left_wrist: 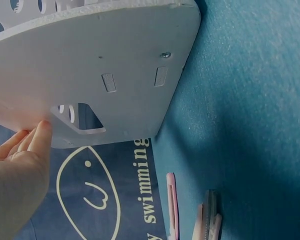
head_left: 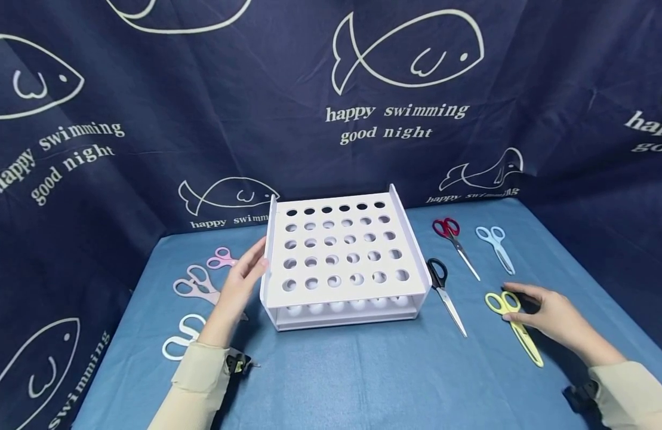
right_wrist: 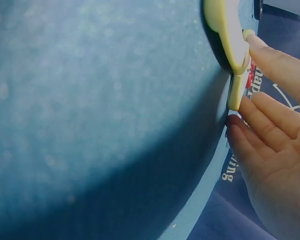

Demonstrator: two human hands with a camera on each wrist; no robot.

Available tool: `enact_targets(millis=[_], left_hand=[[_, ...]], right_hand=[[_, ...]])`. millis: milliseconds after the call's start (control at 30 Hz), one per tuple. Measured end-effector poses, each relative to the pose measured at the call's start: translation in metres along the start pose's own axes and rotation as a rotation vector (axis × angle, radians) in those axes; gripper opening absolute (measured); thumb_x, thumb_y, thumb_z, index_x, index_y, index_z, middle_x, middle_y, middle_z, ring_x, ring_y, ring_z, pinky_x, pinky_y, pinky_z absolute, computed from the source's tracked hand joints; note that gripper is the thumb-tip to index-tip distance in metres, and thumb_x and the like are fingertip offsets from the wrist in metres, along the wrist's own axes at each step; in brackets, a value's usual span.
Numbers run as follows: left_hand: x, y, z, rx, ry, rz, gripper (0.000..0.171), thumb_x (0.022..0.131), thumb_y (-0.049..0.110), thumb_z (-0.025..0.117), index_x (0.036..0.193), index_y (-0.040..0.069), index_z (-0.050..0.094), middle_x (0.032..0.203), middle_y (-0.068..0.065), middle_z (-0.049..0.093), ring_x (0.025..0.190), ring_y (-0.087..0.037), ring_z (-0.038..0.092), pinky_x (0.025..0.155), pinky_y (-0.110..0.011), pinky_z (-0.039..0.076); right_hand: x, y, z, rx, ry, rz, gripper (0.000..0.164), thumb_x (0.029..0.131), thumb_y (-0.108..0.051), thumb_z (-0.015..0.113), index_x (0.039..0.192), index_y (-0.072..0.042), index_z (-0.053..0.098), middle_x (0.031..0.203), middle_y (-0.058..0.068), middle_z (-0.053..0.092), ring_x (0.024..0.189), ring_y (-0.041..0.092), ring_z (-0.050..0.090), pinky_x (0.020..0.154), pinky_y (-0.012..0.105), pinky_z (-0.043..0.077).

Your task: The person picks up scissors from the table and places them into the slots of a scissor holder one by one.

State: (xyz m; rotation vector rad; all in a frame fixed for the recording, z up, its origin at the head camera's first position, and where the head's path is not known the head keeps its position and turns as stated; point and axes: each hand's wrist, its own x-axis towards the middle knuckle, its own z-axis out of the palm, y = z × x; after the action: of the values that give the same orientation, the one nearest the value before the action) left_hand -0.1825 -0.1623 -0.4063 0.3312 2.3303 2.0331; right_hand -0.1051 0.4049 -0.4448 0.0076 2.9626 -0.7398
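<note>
My left hand (head_left: pixel 242 289) rests against the left side panel of a white rack (head_left: pixel 338 292) with rows of round holes. In the left wrist view its extended fingers touch that panel (left_wrist: pixel 135 90) near a cut-out. Yellow scissors (head_left: pixel 528 345) lie at the right, handles toward the back. My right hand (head_left: pixel 551 313) is beside their handles, thumb at one side and fingers at the other. Seen from the right wrist, the thumb touches or nearly touches the yellow handle (right_wrist: pixel 232 40), and the fingers are fairly straight. Whether they press the handle is unclear.
Right of the rack lie black scissors (head_left: pixel 450 307), red-handled scissors (head_left: pixel 462 251) and light blue scissors (head_left: pixel 497 245). On the left are small pink scissors (head_left: pixel 220 258), pale pink scissors (head_left: pixel 207 289) and white-handled scissors (head_left: pixel 172 346). A dark blue printed curtain (head_left: pixel 288 119) hangs behind.
</note>
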Motion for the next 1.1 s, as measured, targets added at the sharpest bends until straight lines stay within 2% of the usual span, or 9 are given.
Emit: enact_targets(millis=[200, 333, 467, 500, 533, 733, 767, 967, 1100], left_hand=[[-0.0003, -0.0001, -0.0003, 0.012, -0.002, -0.009, 0.051, 0.103, 0.026, 0.048, 0.150, 0.014, 0.036, 0.155, -0.008, 0.037, 0.142, -0.020, 0.036, 0.115, -0.031, 0.030], [0.0001, 0.0003, -0.0004, 0.009, -0.002, -0.007, 0.051, 0.103, 0.026, 0.048, 0.151, 0.014, 0.035, 0.155, -0.008, 0.036, 0.142, -0.020, 0.035, 0.115, -0.035, 0.028], [0.0000, 0.0013, -0.0003, 0.007, 0.002, -0.012, 0.051, 0.103, 0.025, 0.048, 0.150, 0.013, 0.036, 0.155, -0.008, 0.036, 0.142, -0.021, 0.035, 0.116, -0.037, 0.028], [-0.0001, 0.0013, -0.0003, 0.006, 0.003, -0.014, 0.051, 0.102, 0.025, 0.048, 0.150, 0.013, 0.036, 0.155, -0.008, 0.037, 0.142, -0.021, 0.035, 0.116, -0.037, 0.028], [-0.0002, 0.0013, -0.0002, 0.006, 0.003, -0.014, 0.051, 0.102, 0.025, 0.048, 0.150, 0.013, 0.036, 0.155, -0.008, 0.037, 0.142, -0.021, 0.035, 0.116, -0.038, 0.028], [-0.0008, 0.0008, 0.0001, 0.008, 0.005, -0.022, 0.051, 0.102, 0.026, 0.049, 0.150, 0.013, 0.036, 0.154, -0.008, 0.037, 0.142, -0.022, 0.036, 0.117, -0.040, 0.028], [-0.0007, 0.0007, 0.0003, 0.009, 0.007, -0.025, 0.051, 0.102, 0.026, 0.049, 0.150, 0.013, 0.037, 0.154, -0.008, 0.037, 0.142, -0.022, 0.036, 0.117, -0.040, 0.028], [-0.0007, 0.0003, 0.0005, 0.010, 0.006, -0.030, 0.052, 0.102, 0.028, 0.050, 0.150, 0.014, 0.036, 0.155, -0.007, 0.037, 0.142, -0.021, 0.035, 0.117, -0.041, 0.028], [-0.0006, -0.0001, 0.0004, 0.006, 0.004, -0.028, 0.052, 0.102, 0.028, 0.049, 0.150, 0.015, 0.036, 0.155, -0.006, 0.037, 0.142, -0.020, 0.035, 0.117, -0.040, 0.027]], right_hand=[[0.0001, -0.0014, 0.0007, 0.011, 0.027, -0.014, 0.084, 0.072, -0.051, 0.080, 0.134, -0.001, 0.056, 0.132, 0.030, 0.054, 0.114, 0.049, 0.056, 0.086, 0.058, 0.048], [0.0010, -0.0026, 0.0001, 0.006, 0.044, -0.032, 0.082, 0.071, -0.049, 0.082, 0.132, -0.001, 0.057, 0.128, 0.028, 0.057, 0.107, 0.042, 0.062, 0.078, 0.035, 0.055], [0.0021, -0.0025, 0.0004, 0.007, 0.049, -0.039, 0.080, 0.071, -0.046, 0.083, 0.131, 0.000, 0.058, 0.127, 0.026, 0.058, 0.103, 0.038, 0.063, 0.070, 0.018, 0.050], [0.0023, -0.0022, 0.0009, 0.008, 0.050, -0.040, 0.079, 0.071, -0.044, 0.083, 0.131, 0.001, 0.058, 0.126, 0.026, 0.058, 0.102, 0.037, 0.063, 0.069, 0.017, 0.050], [0.0024, -0.0017, 0.0011, 0.011, 0.050, -0.041, 0.078, 0.071, -0.043, 0.084, 0.131, 0.001, 0.058, 0.126, 0.026, 0.058, 0.099, 0.028, 0.065, 0.069, 0.017, 0.050], [0.0025, -0.0028, 0.0023, 0.008, 0.067, -0.059, 0.073, 0.068, -0.034, 0.087, 0.126, 0.003, 0.061, 0.121, 0.026, 0.059, 0.092, 0.017, 0.064, 0.068, 0.018, 0.053], [0.0026, -0.0035, 0.0025, 0.005, 0.070, -0.062, 0.072, 0.068, -0.032, 0.087, 0.125, 0.003, 0.061, 0.120, 0.026, 0.059, 0.093, 0.024, 0.064, 0.068, 0.018, 0.053], [0.0029, -0.0056, 0.0013, 0.013, 0.062, -0.054, 0.070, 0.069, -0.028, 0.087, 0.124, 0.007, 0.060, 0.117, 0.027, 0.058, 0.091, 0.029, 0.065, 0.064, 0.018, 0.052], [0.0032, -0.0051, -0.0003, 0.017, 0.033, -0.024, 0.073, 0.071, -0.032, 0.085, 0.126, 0.009, 0.058, 0.111, 0.026, 0.060, 0.085, 0.022, 0.064, 0.060, 0.020, 0.050]])
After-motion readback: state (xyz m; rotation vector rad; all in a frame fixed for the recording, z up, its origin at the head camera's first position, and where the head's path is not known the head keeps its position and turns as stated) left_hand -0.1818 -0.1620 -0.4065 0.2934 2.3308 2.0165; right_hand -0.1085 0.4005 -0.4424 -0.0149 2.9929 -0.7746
